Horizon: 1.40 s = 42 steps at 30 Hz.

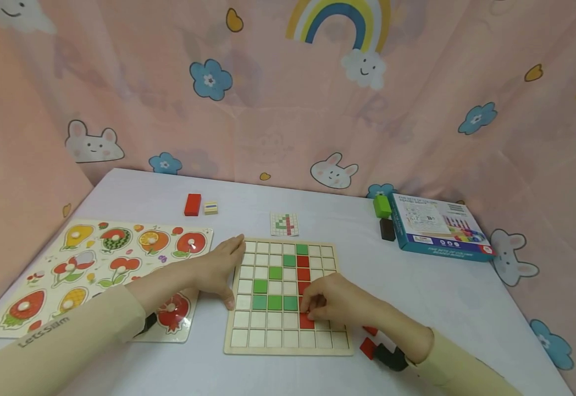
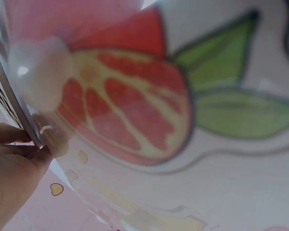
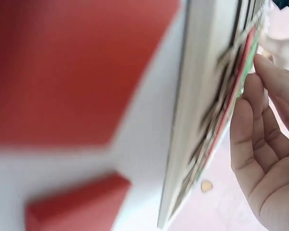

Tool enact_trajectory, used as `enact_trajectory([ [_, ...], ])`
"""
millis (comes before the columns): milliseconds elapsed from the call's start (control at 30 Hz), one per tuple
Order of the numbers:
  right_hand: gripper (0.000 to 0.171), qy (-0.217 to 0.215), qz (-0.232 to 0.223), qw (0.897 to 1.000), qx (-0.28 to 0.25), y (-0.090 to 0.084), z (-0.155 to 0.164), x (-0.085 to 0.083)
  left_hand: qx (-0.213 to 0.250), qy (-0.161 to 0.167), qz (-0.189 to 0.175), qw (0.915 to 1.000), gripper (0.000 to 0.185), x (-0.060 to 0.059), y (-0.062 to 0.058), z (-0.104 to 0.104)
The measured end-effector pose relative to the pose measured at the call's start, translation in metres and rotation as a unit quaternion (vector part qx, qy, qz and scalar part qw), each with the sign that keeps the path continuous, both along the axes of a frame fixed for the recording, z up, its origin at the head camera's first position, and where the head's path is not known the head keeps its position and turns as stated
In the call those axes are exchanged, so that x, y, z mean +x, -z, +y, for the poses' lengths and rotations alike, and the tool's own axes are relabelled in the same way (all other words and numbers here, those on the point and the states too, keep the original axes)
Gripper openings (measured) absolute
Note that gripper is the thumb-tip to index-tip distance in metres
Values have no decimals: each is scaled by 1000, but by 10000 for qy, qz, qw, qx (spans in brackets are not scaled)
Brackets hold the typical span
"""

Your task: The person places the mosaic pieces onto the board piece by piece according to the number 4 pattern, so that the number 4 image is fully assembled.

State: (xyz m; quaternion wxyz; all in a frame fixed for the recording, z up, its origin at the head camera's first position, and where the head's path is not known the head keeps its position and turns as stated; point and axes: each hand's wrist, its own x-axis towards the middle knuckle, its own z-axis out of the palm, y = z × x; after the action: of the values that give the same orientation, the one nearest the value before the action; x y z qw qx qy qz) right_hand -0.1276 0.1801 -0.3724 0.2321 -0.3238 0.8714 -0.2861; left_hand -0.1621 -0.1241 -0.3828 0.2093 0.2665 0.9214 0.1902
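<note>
A wooden grid board (image 1: 288,338) lies in the middle of the table, with green tiles (image 1: 275,302) and red tiles (image 1: 303,261) set in its cells. My left hand (image 1: 221,269) rests flat against the board's left edge, fingers straight; in the left wrist view this hand (image 2: 9,178) touches the board's rim (image 2: 17,108). My right hand (image 1: 327,305) lies on the board, its fingertips pressing a red tile (image 1: 306,322) in the red column. The right wrist view has the right hand (image 3: 265,159) with its fingers against the board's face (image 3: 202,106).
A fruit peg puzzle (image 1: 105,264) lies left of the board. Beyond the board sit a pattern card (image 1: 284,224), a red block (image 1: 192,204) and a striped block (image 1: 211,208). At right are a green block (image 1: 381,205), a dark block (image 1: 387,229) and a blue box (image 1: 438,226). Loose red tiles (image 1: 368,347) lie by my right wrist.
</note>
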Motion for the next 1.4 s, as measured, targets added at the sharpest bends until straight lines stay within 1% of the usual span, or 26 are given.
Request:
enact_trajectory([
  [233,10,258,45,9996,127,-12,22,-10,-6,-10,15,10000,131,0,1,0],
  [400,16,231,17,9996,186,-16,49,-20,-37,1,-14,10000,131,0,1,0],
  [467,18,179,-97,9996,210,-17,62,-23,-22,20,-15,10000,131,0,1,0],
  [533,21,103,-303,9990,320,-18,75,-24,-45,14,-34,10000,131,-1,1,0],
  [667,30,-79,-755,9953,601,-18,96,-22,-52,24,-37,10000,131,-1,1,0],
  [767,32,-206,-935,9932,667,-16,107,-20,-61,14,-33,10000,131,-1,1,1],
  [867,29,-324,-1072,9923,520,-11,113,-19,-54,15,-11,10000,132,-1,1,1],
  [1033,30,-446,-1207,9913,268,-5,119,-19,-26,-4,-32,10000,131,0,-1,1],
  [1233,24,-446,-1038,9927,423,2,118,-21,-32,6,-39,10000,131,-1,0,0],
  [1400,22,-272,-848,9942,610,5,116,-21,-21,-20,-65,10000,131,0,0,0],
])
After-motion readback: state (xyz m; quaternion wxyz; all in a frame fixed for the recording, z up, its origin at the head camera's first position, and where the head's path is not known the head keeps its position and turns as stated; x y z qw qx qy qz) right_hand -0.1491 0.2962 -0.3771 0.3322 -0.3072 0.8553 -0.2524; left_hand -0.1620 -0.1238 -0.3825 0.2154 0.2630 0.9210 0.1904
